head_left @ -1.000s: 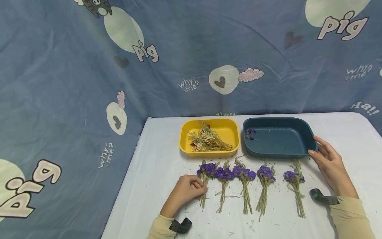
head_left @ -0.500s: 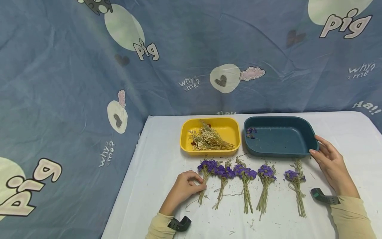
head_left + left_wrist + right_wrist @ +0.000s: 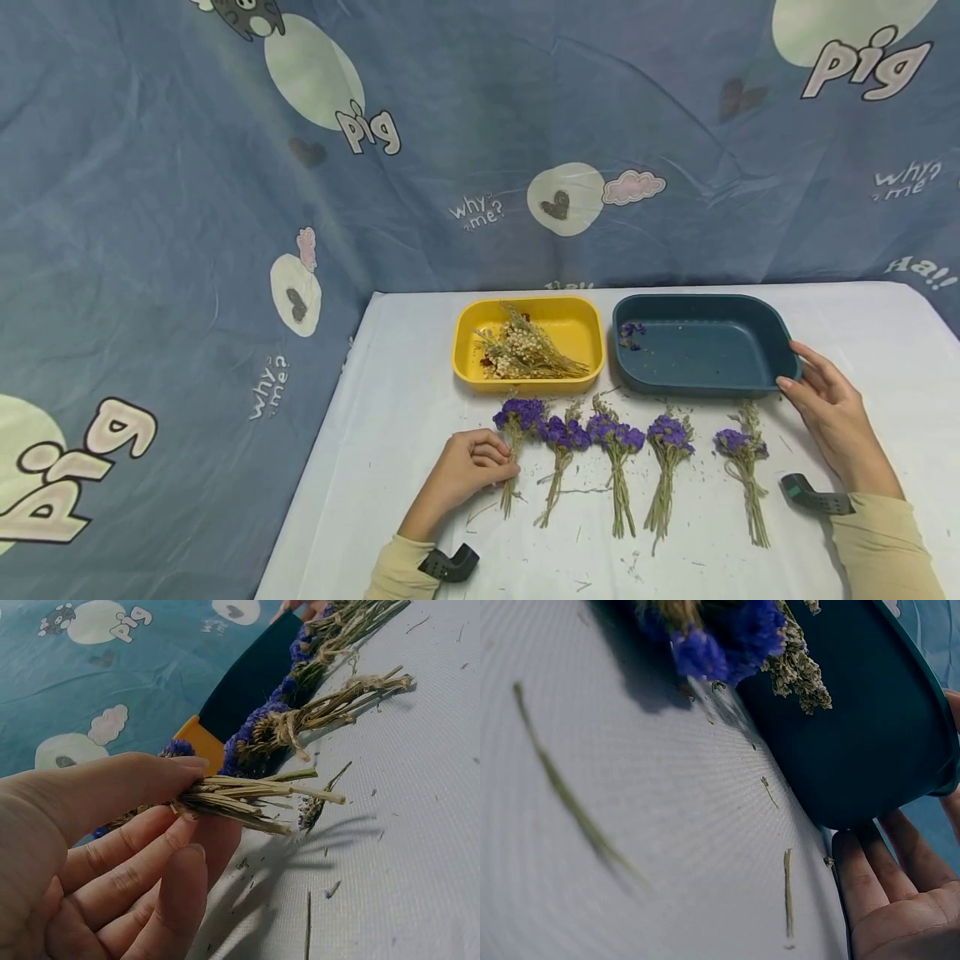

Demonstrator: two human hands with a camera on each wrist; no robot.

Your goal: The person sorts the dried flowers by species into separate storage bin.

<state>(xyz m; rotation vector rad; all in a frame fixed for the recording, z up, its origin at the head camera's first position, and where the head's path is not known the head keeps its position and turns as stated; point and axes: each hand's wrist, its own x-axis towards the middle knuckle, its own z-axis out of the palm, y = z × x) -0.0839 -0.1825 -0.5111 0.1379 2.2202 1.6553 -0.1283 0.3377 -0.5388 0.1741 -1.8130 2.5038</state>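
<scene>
My left hand pinches the stems of the leftmost bunch of dried purple flowers between thumb and fingertips. In the left wrist view the cut stem ends stick out past my thumb, while the flower heads are mostly hidden behind the hand. My right hand grips the right end of a dark blue tray, thumb at its near corner and fingers along its side. The right wrist view shows fingers against the tray's outer wall.
Several other tied purple bunches lie in a row, from the second bunch to the rightmost bunch. A yellow tray holds dried cream-coloured flowers. Loose purple petals lie inside the blue tray. Stem scraps litter the white table.
The leftmost bunch's stems swung left, then partly back, as my left fingers shifted on them. The second bunch's stem end moved slightly left. My right hand stays on the blue tray.
</scene>
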